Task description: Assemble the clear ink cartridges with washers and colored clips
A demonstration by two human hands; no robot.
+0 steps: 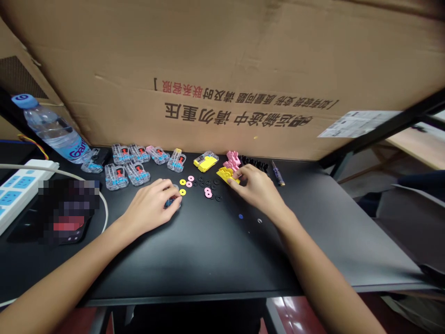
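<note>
My left hand (151, 204) curls over a small clear plastic case with blue inside (171, 202), resting on the black table; the fingers hide most of it. To the right, my right hand (257, 188) has its thumb and fingers closed at the edge of a yellow plastic piece (225, 174). Pink plastic pieces (232, 160) and black plastic pieces (255, 163) lie just behind that hand. Between my hands are scattered yellow rings (182, 192), pink rings (207, 192) and black rings (218, 198). Yellow flat parts (206, 162) sit farther back.
Several clear cases with red and blue parts (116, 177) stand at back left, near a water bottle (55, 130), power strip (21, 190) and phone (74, 227). A screwdriver (278, 174) lies at right. A blue disc (241, 216) lies in front. Cardboard (208, 46) walls the back.
</note>
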